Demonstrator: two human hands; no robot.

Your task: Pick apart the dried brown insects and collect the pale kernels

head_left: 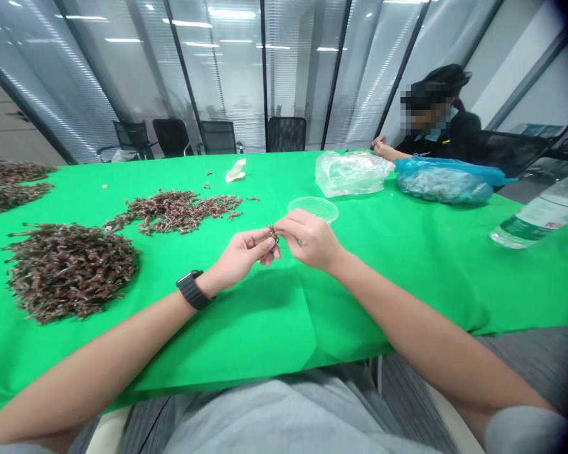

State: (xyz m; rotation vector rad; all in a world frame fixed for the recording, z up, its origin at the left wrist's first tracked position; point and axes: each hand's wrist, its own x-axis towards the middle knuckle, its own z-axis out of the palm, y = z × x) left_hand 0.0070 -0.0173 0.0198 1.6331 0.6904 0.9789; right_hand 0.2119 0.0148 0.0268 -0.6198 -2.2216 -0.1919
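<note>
My left hand (243,255) and my right hand (307,238) meet above the green tablecloth (284,302), both pinching one small brown dried piece (272,234) between their fingertips. A black watch sits on my left wrist (194,289). Just behind my right hand stands a small clear plastic bowl (313,207). A big heap of brown dried pieces (71,268) lies to the left, and a flatter scattered heap (180,210) lies beyond my left hand.
A clear bag (350,173) and a blue bag (442,180) lie at the far right, in front of another person (435,126) seated there. A plastic bottle (539,214) lies at the right edge. More brown heaps (4,183) sit far left. Empty chairs line the glass wall.
</note>
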